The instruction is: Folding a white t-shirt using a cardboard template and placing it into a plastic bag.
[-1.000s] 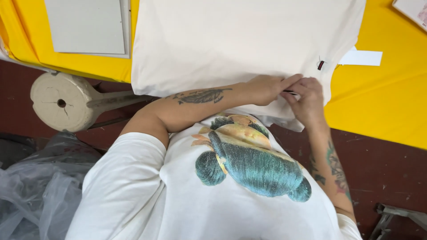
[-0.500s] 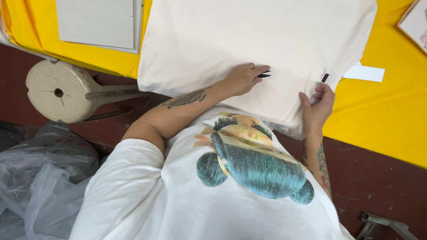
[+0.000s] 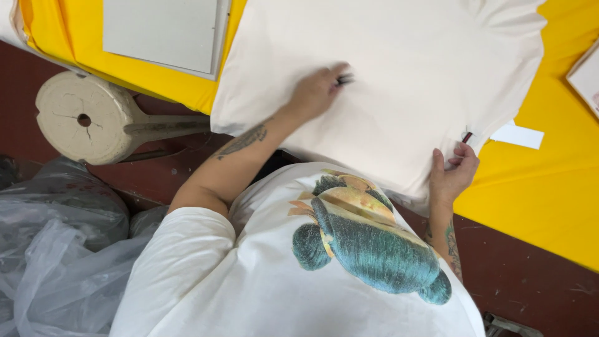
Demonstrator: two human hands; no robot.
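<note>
Left hand [image 3: 315, 93] moved up cream cloth [image 3: 399, 81], perhaps blurred; yellow table [image 3: 543, 200]

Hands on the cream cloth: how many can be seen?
2. The left hand lies flat on the cream cloth, holding a small dark tool. The right hand grips its edge.

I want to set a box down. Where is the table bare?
Bare yellow table lies right of the cloth, below the white slip, down to the near edge. A thin strip runs below the grey board. The middle is crowded: the cloth covers it, left hand with a dark tool on top, right hand pinching its edge.
</note>
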